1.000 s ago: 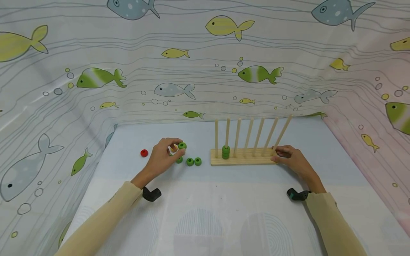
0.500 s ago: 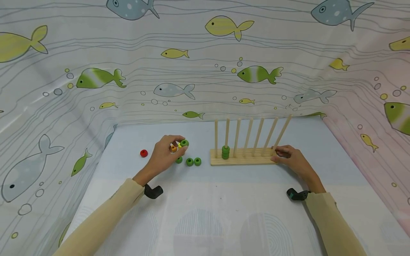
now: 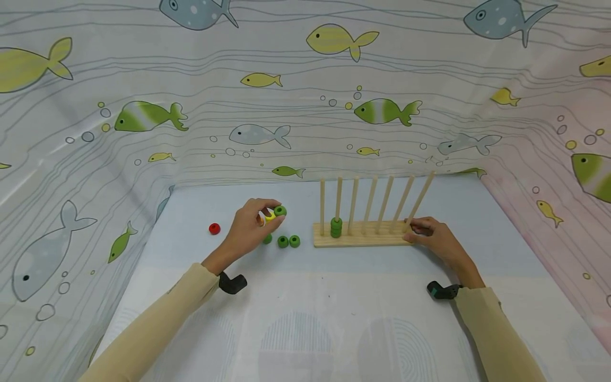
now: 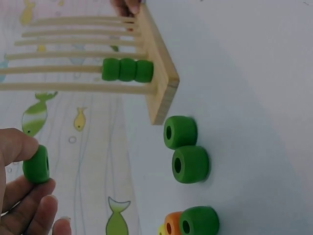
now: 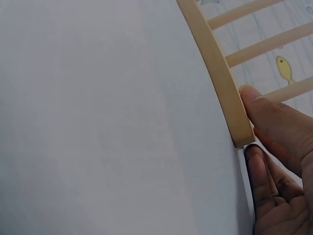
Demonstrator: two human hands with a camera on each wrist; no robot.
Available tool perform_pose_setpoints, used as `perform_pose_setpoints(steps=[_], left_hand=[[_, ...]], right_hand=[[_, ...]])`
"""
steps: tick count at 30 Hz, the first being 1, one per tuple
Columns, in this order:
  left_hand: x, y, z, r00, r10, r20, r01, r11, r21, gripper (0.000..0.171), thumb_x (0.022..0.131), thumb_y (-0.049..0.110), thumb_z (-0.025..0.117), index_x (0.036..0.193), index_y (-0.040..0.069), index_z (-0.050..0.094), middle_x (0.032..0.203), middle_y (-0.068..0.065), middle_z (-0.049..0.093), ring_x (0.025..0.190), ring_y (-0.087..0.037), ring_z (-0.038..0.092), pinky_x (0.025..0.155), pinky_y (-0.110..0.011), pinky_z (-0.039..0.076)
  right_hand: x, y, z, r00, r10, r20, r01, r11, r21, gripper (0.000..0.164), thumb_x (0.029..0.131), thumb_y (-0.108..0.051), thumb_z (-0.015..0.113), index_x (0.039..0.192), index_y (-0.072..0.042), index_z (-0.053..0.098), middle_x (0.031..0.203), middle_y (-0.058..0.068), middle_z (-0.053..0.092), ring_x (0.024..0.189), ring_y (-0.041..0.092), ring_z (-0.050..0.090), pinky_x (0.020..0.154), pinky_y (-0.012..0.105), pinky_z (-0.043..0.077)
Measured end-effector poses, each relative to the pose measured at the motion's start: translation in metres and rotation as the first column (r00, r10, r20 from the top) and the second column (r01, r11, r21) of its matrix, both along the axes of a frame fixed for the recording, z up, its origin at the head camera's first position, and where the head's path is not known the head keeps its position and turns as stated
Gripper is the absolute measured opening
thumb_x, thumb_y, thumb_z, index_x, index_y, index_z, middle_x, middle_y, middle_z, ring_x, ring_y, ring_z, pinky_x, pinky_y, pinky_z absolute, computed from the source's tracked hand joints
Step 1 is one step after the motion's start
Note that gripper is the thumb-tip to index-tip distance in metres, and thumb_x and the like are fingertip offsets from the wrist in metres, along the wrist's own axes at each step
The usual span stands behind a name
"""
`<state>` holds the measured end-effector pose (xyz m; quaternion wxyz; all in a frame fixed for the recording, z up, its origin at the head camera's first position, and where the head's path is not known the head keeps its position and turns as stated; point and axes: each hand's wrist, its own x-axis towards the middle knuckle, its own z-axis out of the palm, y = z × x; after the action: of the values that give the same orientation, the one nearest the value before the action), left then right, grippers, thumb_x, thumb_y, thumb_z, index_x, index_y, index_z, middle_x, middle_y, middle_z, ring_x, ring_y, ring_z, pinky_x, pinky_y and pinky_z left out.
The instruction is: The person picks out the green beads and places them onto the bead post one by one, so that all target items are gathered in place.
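Note:
Between thumb and fingers, my left hand [image 3: 245,228] pinches a green wooden bead [image 4: 34,169], raised above the table. Just left of the peg rack's base, two green beads [image 4: 191,165] lie on the table. A further green bead [image 4: 201,221], an orange bead [image 4: 172,223] and a yellow bead [image 3: 270,217] sit close under the left hand. My right hand [image 3: 436,239] holds the right end of the wooden peg rack [image 3: 363,241], thumb on the base and fingers at its end. Three green beads [image 4: 127,69] are stacked on the second peg from the left.
A red bead [image 3: 215,228] lies left of the left hand. Several upright pegs rise from the rack's base. Fish-patterned sheeting [image 3: 305,122] surrounds the white table [image 3: 310,297] at back and sides. A black wrist camera [image 3: 233,284] sits at the left cuff.
My left hand has risen slightly and moved right with the green bead, revealing more of the yellow bead. The right hand and the rack have stayed put.

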<state>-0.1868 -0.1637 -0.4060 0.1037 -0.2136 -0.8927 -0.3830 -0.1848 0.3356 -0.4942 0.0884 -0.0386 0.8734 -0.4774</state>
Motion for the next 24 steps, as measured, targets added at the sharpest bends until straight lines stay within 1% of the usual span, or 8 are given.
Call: perform_pose_setpoints(steps=[4,6,10,13,15,18,24], left_hand=[[-0.001,0.003,0.003,1.0,-0.007,-0.006,0.007,1.0,-0.001,0.035,0.095,0.026,0.076,0.126,0.011,0.07,0.104,0.001,0.065,0.089,-0.028,0.057,0.069,-0.035,0.047],[-0.002,0.005,0.004,1.0,-0.01,-0.01,0.01,1.0,-0.005,0.035,0.096,0.025,0.075,0.127,0.01,0.07,0.104,0.0,0.065,0.091,-0.031,0.058,0.069,-0.035,0.047],[-0.004,0.009,0.008,1.0,-0.009,-0.022,0.008,1.0,-0.016,0.035,0.096,0.026,0.075,0.128,0.01,0.07,0.107,0.0,0.066,0.095,-0.028,0.058,0.07,-0.035,0.048],[-0.004,0.012,0.012,0.999,-0.005,-0.034,0.005,1.0,-0.013,0.035,0.096,0.025,0.074,0.127,0.011,0.07,0.109,0.0,0.067,0.096,-0.022,0.058,0.071,-0.035,0.049],[-0.004,0.014,0.014,0.999,-0.006,-0.041,0.005,1.0,-0.011,0.034,0.096,0.025,0.074,0.127,0.011,0.07,0.11,-0.001,0.068,0.097,-0.021,0.058,0.072,-0.035,0.05],[-0.005,0.017,0.016,0.999,-0.019,-0.041,0.019,1.0,0.0,0.034,0.097,0.024,0.074,0.127,0.009,0.07,0.112,-0.002,0.069,0.097,-0.02,0.057,0.073,-0.037,0.051],[-0.009,0.023,0.019,0.997,-0.041,-0.063,0.042,0.999,0.013,0.035,0.096,0.023,0.075,0.128,0.011,0.071,0.116,-0.001,0.07,0.098,-0.019,0.058,0.072,-0.038,0.053]], right_hand=[[0.0,0.0,-0.001,1.0,-0.004,0.0,0.004,1.0,-0.001,0.069,0.09,-0.042,0.08,0.144,-0.004,0.058,0.141,0.015,0.052,0.133,0.035,0.05,0.099,0.022,0.041],[-0.001,0.001,-0.001,1.0,-0.005,-0.002,0.005,1.0,-0.003,0.069,0.09,-0.041,0.08,0.144,-0.004,0.058,0.141,0.016,0.053,0.133,0.035,0.05,0.097,0.019,0.041],[-0.002,0.001,-0.002,1.0,-0.005,-0.006,0.005,1.0,-0.008,0.069,0.09,-0.041,0.08,0.144,-0.003,0.058,0.14,0.016,0.053,0.132,0.036,0.051,0.092,0.013,0.04],[-0.002,0.0,-0.003,1.0,-0.004,-0.009,0.004,1.0,-0.005,0.07,0.091,-0.042,0.079,0.145,-0.003,0.057,0.14,0.016,0.053,0.132,0.036,0.051,0.091,0.011,0.04],[-0.003,0.0,-0.003,1.0,-0.003,-0.011,0.003,1.0,-0.003,0.071,0.091,-0.042,0.079,0.145,-0.003,0.056,0.14,0.017,0.052,0.132,0.036,0.051,0.09,0.01,0.04],[-0.003,0.0,-0.004,1.0,-0.006,-0.009,0.006,1.0,0.001,0.071,0.091,-0.042,0.079,0.146,-0.003,0.056,0.14,0.017,0.052,0.132,0.036,0.052,0.09,0.009,0.04],[-0.002,0.0,-0.003,1.0,-0.009,-0.007,0.009,1.0,0.011,0.071,0.09,-0.044,0.079,0.145,-0.004,0.057,0.14,0.015,0.053,0.133,0.035,0.052,0.094,0.016,0.041]])
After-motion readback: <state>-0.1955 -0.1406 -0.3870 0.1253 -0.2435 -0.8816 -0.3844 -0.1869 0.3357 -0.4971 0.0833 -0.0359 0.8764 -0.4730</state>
